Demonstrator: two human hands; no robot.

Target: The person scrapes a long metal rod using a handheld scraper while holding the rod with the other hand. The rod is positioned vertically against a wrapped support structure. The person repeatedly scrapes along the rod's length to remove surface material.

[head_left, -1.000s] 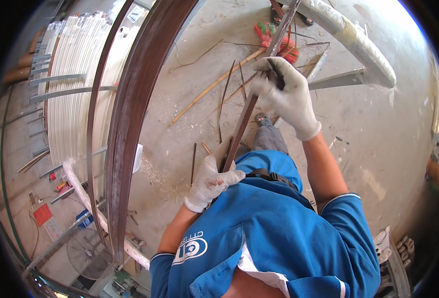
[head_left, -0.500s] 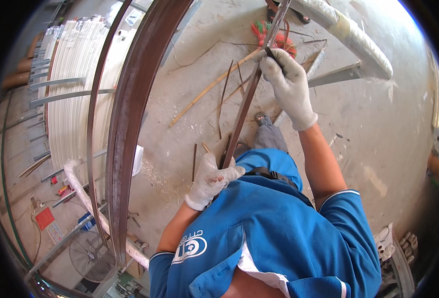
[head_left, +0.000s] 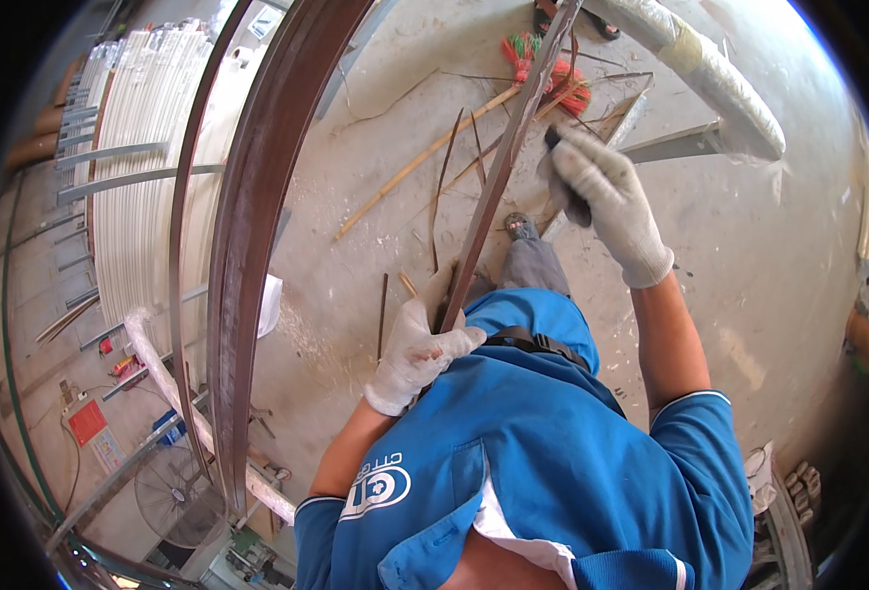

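Brown strip: long, narrow and dark; it slants from the person's waist to the upper edge of the view, over the floor.
Left hand: gloved in white, curled around the strip's lower end, the thumb lying toward the shirt; a reddish stain marks the glove.
Right hand: gloved in white, held apart from the strip, just right of it; the fingers are bent together, pinching a dark piece. Blur hides that piece's full shape.
Shirt: blue, with white-edged sleeves; its left chest bears a white printed emblem with rounded forms and lettering, inverted in this view.
Broom: red and green bristles, partly behind the strip, with a pale wooden handle slanting across the floor.
Large profile: brown and broad, standing left of the hands, beside a thinner brown bar.
White lengths: a stack of long pieces, farther left.
Panel: red and white, at lower left; its print is too small to read.
Fan: round and caged, near the panel.
Wrapped tube: pale, film-covered, at upper right.
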